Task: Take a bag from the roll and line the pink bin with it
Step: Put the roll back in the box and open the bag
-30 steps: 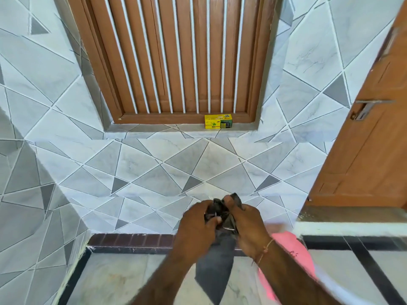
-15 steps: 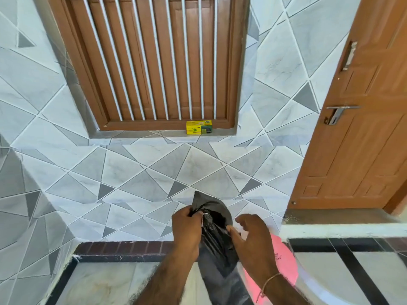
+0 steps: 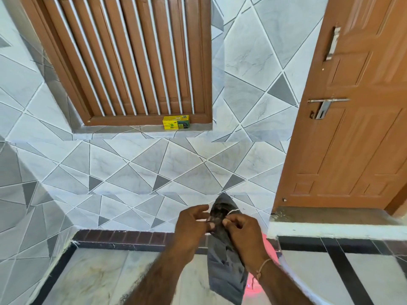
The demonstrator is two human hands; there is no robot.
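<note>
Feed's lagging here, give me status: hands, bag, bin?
Left hand and right hand both pinch the black bag at its top edge, mouth barely parted. Pink bin below right, mostly hidden, not yet lined. Nothing blocking.

Both hands at bottom centre. Left hand point(image 3: 191, 225) and right hand point(image 3: 242, 230) pinch top of dark bag point(image 3: 224, 267), which hangs down. Pink bin point(image 3: 269, 245) partly hidden behind right wrist. Yellow box point(image 3: 176, 122) on window ledge.
</note>
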